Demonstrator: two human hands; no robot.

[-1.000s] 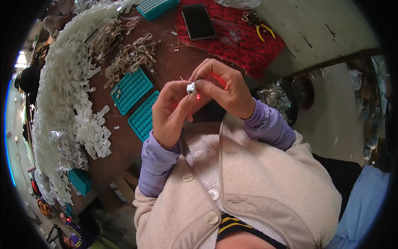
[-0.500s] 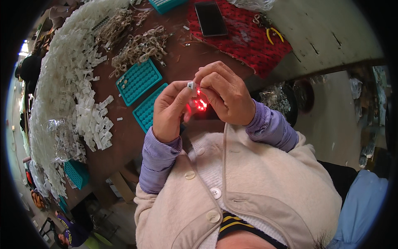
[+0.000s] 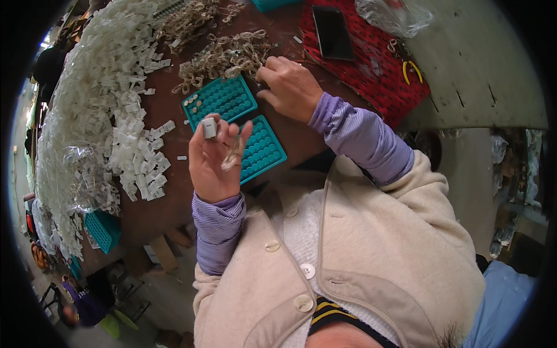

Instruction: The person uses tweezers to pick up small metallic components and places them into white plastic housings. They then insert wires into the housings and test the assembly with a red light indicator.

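My left hand (image 3: 216, 171) is raised over the table with a small white plastic case (image 3: 209, 127) held at its fingertips. A pale, thin coil of wire (image 3: 233, 155) hangs by the same hand's fingers and is unlit. My right hand (image 3: 293, 90) reaches to the edge of a heap of beige wire bundles (image 3: 232, 55), close to a teal tray (image 3: 243, 87) with round pockets. Its thumb stands apart from the bent fingers, and nothing shows between them. A few round, coin-like pieces (image 3: 193, 103) lie in that tray's left end. A second teal tray (image 3: 267, 152) sits behind my left hand.
A great pile of white plastic cases (image 3: 104, 110) covers the table's left side. At the far right, a red patterned cloth (image 3: 371, 75) bears a black phone (image 3: 333, 33) and yellow-handled pliers (image 3: 412, 72). A clear plastic bag (image 3: 397, 16) lies beyond it. Another teal tray (image 3: 103, 231) stands lower left.
Both hands have parted. The left moved left with the white case; the right let go and moved away to the wire heap. The red glow by the case has gone out.
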